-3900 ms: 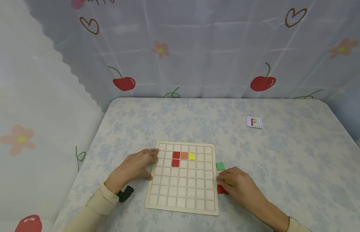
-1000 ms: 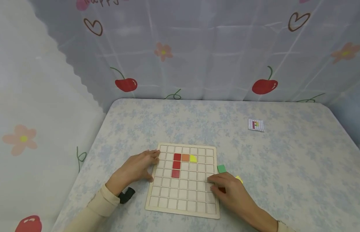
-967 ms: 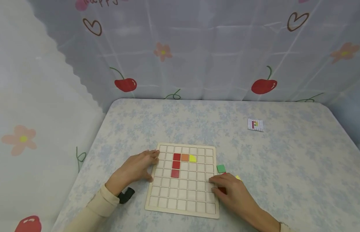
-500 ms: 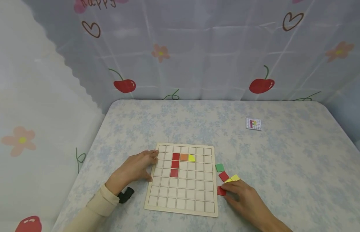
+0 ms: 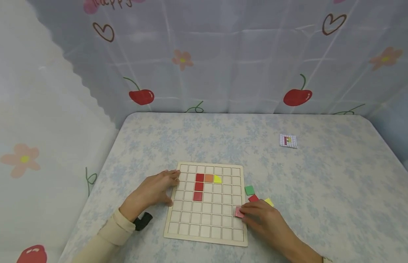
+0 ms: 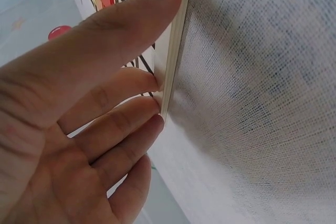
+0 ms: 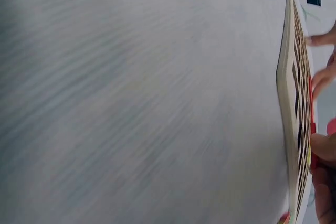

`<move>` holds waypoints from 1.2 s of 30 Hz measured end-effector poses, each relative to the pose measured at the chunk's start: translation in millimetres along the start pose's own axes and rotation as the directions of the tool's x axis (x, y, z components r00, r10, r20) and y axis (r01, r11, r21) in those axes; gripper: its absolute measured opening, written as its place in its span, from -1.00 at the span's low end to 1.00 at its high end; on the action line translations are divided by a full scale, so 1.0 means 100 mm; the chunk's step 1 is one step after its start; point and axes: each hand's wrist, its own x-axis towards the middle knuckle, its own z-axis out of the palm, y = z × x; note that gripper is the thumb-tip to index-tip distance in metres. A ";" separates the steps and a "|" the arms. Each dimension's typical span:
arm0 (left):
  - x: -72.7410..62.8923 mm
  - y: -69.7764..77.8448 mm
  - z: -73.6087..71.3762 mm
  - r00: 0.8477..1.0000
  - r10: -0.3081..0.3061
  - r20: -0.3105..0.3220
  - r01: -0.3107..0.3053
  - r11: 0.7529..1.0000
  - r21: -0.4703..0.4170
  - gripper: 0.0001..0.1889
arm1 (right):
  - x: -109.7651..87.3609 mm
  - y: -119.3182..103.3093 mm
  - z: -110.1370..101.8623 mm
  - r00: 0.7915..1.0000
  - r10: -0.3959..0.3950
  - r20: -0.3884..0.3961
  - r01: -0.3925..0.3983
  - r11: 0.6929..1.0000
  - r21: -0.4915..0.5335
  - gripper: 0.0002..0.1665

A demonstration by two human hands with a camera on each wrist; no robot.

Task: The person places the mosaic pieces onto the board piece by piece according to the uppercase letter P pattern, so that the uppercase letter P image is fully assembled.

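Head: tile (image 5: 238, 212) (red) in right fingers (image 5: 251, 210)

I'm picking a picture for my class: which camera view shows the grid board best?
The head view: nearly all of the grid board shows from above. The left wrist view shows a portion, partly behind the left hand; the right wrist view shows it almost edge-on.

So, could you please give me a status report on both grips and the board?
Left grip touching left edge of board. Right grip pinching red tile over board's right side. Five tiles set. Nothing visibly in the way.
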 end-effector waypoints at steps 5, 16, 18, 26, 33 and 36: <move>-0.01 0.01 0.00 1.000 0.005 -0.003 -0.005 1.000 0.004 -0.29 | 0.20 -0.18 0.22 0.988 0.029 0.150 -0.037 0.998 0.049 -0.73; 0.01 0.01 -0.01 1.000 0.012 -0.006 -0.012 1.000 0.017 -0.30 | 0.62 -0.40 0.54 0.956 0.011 0.295 -0.025 0.999 0.045 -0.78; 0.00 0.02 -0.01 1.000 0.008 -0.005 -0.008 1.000 0.017 -0.30 | 0.66 -0.41 0.57 0.950 0.001 0.312 -0.011 0.999 0.032 -0.79; 0.00 -0.01 -0.01 1.000 0.006 -0.007 -0.006 1.000 0.004 -0.31 | 0.76 -0.50 0.68 0.950 -0.064 0.306 0.092 0.993 -0.079 -0.89; -0.01 -0.01 0.00 1.000 0.001 -0.010 -0.001 1.000 0.005 -0.31 | 0.76 -0.53 0.67 0.937 -0.067 0.343 0.105 0.990 -0.096 -0.85; -0.01 -0.01 0.01 1.000 -0.003 -0.008 0.003 1.000 0.009 -0.30 | 0.73 -0.52 0.65 0.938 -0.063 0.341 0.100 0.991 -0.090 -0.81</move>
